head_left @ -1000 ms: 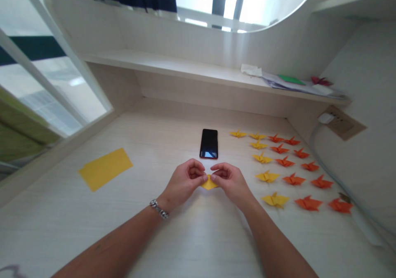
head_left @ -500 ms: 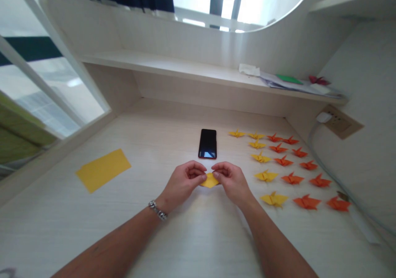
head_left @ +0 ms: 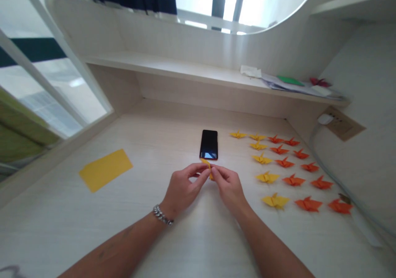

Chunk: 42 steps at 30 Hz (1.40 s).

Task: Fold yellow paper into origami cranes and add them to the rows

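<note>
Both hands meet just in front of a black phone (head_left: 209, 142), gripping a small piece of folded yellow paper (head_left: 210, 170). My left hand (head_left: 186, 186) pinches it from the left, thumb against the near side, with a chain bracelet on the wrist. From the right, my right hand (head_left: 227, 184) pinches the same paper between thumb and fingers. The paper stands edge-on, one thin tip pointing up and left; much of it is hidden by the fingers. Rows of yellow paper cranes (head_left: 267, 177) and orange paper cranes (head_left: 293, 180) sit to the right.
Yellow paper sheets (head_left: 106, 169) lie at the left of the desk. A grey cable (head_left: 328, 173) runs along the right wall from a wall socket (head_left: 343, 123). The shelf (head_left: 173, 69) above the desk holds papers (head_left: 293, 86) at its right.
The folded yellow paper lay flat with its face showing; now it is turned edge-on. My hands have come closer together, fingertips nearly touching. The view has shifted slightly.
</note>
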Available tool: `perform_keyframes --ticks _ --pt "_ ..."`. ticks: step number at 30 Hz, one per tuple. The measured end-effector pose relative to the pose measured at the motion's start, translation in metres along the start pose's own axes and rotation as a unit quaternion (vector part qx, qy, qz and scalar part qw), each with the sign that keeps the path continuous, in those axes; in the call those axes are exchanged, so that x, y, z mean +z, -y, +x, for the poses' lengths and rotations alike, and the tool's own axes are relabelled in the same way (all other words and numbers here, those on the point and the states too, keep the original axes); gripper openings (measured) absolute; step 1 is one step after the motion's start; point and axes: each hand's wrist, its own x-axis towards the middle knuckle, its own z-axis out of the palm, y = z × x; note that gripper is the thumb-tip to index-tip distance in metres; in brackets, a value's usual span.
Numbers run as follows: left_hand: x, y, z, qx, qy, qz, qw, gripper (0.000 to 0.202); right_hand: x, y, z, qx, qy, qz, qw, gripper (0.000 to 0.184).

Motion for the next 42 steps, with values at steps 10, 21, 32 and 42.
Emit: perform_keyframes --ticks 10,21,32,42 --pt "-0.007 0.0 0.004 0.018 -0.024 0.062 0.998 0.023 -0.01 -0.003 0.007 0.076 -0.029 0.041 0.996 0.026" --pt "-0.007 0.001 0.01 -0.099 0.102 -0.129 0.981 0.015 -0.015 0.0 0.004 0.041 0.031 -0.003 0.999 0.019" --pt "-0.01 -0.002 0.012 -0.105 0.113 -0.134 0.979 0.007 -0.014 0.009 0.002 0.066 0.04 0.044 0.996 0.012" --pt "-0.01 -0.001 0.007 -0.069 0.106 -0.142 0.982 0.008 -0.015 0.015 0.001 0.094 0.05 0.108 0.988 0.02"
